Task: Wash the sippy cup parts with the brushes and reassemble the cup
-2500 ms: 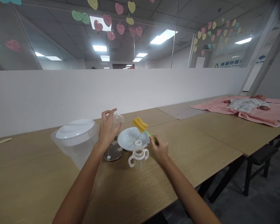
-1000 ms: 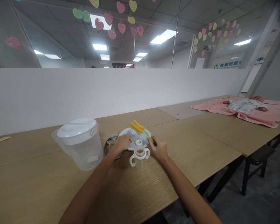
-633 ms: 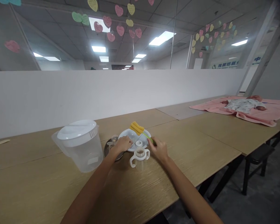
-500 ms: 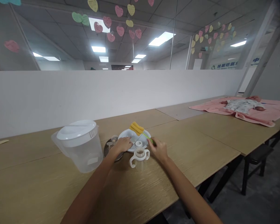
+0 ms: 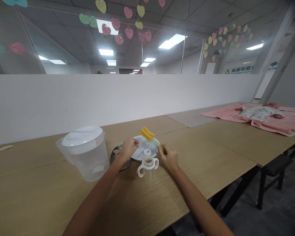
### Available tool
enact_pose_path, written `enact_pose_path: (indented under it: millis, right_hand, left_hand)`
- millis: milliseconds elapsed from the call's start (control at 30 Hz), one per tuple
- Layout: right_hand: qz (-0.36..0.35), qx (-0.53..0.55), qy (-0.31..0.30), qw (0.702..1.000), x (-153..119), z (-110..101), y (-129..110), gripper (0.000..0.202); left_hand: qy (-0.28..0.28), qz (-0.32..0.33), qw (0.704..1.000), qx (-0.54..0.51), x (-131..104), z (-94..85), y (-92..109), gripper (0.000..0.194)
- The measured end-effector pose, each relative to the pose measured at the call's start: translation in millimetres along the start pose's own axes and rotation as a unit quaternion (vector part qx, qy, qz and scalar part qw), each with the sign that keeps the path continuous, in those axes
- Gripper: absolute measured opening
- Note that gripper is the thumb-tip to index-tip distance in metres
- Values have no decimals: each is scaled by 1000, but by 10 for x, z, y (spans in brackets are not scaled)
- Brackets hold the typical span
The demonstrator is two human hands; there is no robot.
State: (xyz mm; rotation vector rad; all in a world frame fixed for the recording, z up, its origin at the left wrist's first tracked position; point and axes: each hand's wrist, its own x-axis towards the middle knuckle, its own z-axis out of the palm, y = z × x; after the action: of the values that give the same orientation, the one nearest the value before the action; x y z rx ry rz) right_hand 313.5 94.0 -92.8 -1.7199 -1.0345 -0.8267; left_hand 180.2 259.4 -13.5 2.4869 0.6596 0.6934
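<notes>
My right hand (image 5: 170, 159) grips the green handle of a bottle brush (image 5: 147, 133), whose yellow sponge head points away to the upper left over the far rim of a white plate (image 5: 149, 148). My left hand (image 5: 129, 149) is closed above the plate's left side, fingers pinched; whatever is in them is hidden. A white ring-shaped cap (image 5: 147, 152) lies at the plate's near edge. Just in front of it stands a clear baby bottle (image 5: 148, 165) upright, uncapped, with two white handles. Beside my left wrist a dark metal dish (image 5: 125, 165) holds small clear parts, partly covered by my arm.
A lidded translucent pitcher (image 5: 87, 157) stands to the left. At the far right a baby doll (image 5: 257, 112) in patterned clothes lies on a pink towel (image 5: 272, 127). A white wall (image 5: 127, 95) backs the wooden table (image 5: 199, 157); a dark stool (image 5: 276, 165) stands beyond its right edge.
My left hand has risen from the plate, its fingers drawing together; the clear piece seen under them is no longer visible on the plate. My right hand still holds the brush. The view shifted slightly.
</notes>
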Motion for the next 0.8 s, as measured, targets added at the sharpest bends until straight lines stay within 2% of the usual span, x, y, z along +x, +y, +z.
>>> enact_pose_path:
  millis: [100, 200, 267, 367, 433, 533, 700, 800]
  right_hand:
    - [15, 2, 0, 1000, 10, -21, -3, 46]
    - [4, 8, 6, 1000, 6, -31, 5, 43]
    - [-23, 5, 8, 1000, 1, -27, 13, 41]
    - [-45, -4, 1, 999, 0, -13, 22, 42]
    - [-25, -13, 6, 1000, 6, -9, 24, 44]
    - [15, -14, 24, 1000, 13, -15, 24, 46]
    - [-14, 18, -9, 1000, 4, -29, 4, 45]
    - [6, 25, -24, 999, 2, -33, -13, 46]
  left_hand:
    - [73, 5, 993, -95, 57, -126, 59, 23]
    - [116, 11, 975, -187, 58, -274, 153, 33]
    - [113, 1, 946, -303, 28, -353, 225, 41]
    - [67, -22, 891, -449, -36, -422, 332, 52]
    - [43, -27, 882, -469, -73, -440, 395, 54]
    - [35, -33, 878, -477, -109, -451, 462, 49]
    - [21, -63, 860, -506, -124, -484, 491, 39]
    - [28, -76, 856, -511, -121, -506, 480, 33]
